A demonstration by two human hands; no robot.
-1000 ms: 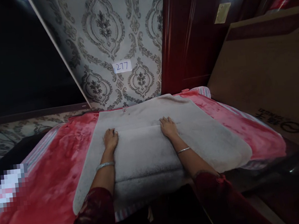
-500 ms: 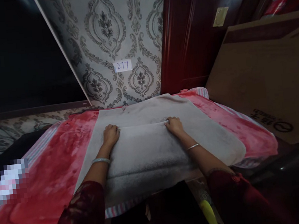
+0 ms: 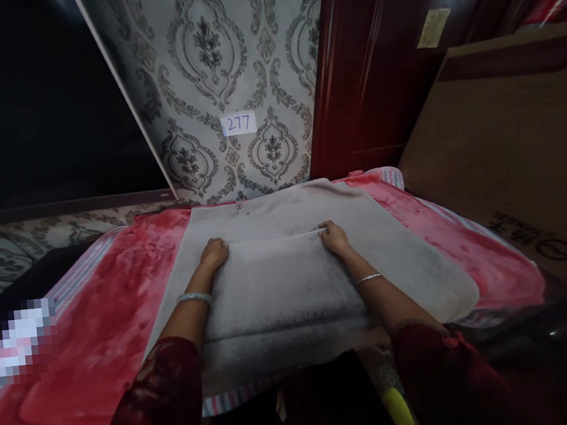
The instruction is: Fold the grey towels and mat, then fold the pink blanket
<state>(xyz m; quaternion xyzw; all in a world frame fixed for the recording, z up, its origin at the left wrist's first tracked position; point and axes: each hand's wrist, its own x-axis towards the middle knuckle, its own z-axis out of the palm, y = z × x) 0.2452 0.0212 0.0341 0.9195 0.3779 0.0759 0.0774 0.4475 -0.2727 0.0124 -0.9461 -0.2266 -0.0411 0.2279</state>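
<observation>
In the head view a grey towel [image 3: 275, 287] lies spread over a larger pale grey cloth [image 3: 402, 254]. My left hand [image 3: 214, 253] is closed on the towel's far left corner. At the far right corner, my right hand [image 3: 335, 237] pinches the same edge between thumb and fingers. That far edge runs nearly straight between both hands. A dark crease crosses the towel closer to my body. Whether the towel and the pale cloth are one piece, I cannot tell.
Under the cloths is a red and pink plush blanket [image 3: 98, 324] with a striped border. A large cardboard box [image 3: 518, 150] stands at the right, a black screen [image 3: 43, 109] at the left. Behind are patterned wallpaper with a "277" label [image 3: 239, 123] and a dark red door [image 3: 374, 63].
The view has shifted slightly, moving the scene a little to the right. Both hands keep their hold on the towel's far corners, and the towel looks almost unchanged.
</observation>
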